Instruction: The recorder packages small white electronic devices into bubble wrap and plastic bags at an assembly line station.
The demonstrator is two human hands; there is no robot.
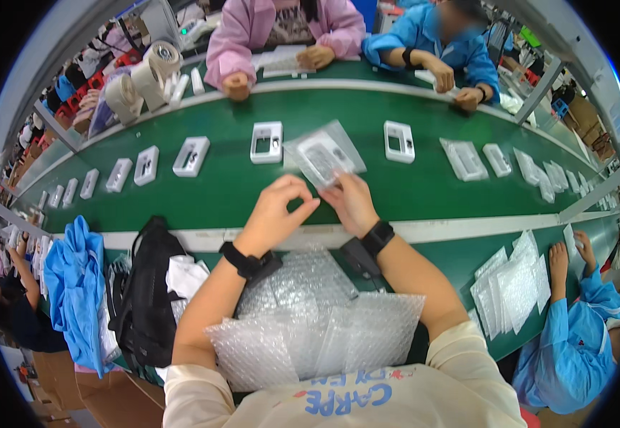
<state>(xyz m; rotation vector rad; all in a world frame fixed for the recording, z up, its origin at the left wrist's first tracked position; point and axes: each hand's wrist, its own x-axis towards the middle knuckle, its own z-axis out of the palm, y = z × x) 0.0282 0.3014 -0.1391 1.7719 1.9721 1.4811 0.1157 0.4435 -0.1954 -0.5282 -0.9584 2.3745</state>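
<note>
One tray (315,158), hazy inside bag (347,137)

Hands, wearer's: one left hand (279,205), one right hand (352,203). Wristbands (379,235): two. Bare boxes (265,156): six clear along left half of table (238,196), tiny ones at left end, no exact count; two on right half. Bagged boxes (467,160): two clear, right-end cluster too small to count. Workers (449,43): two at far edge, one by near-right corner. Backpack (147,307): one. Blue jacket (74,278): one. Bubble pouches (320,342): overlapping, no count.
</note>
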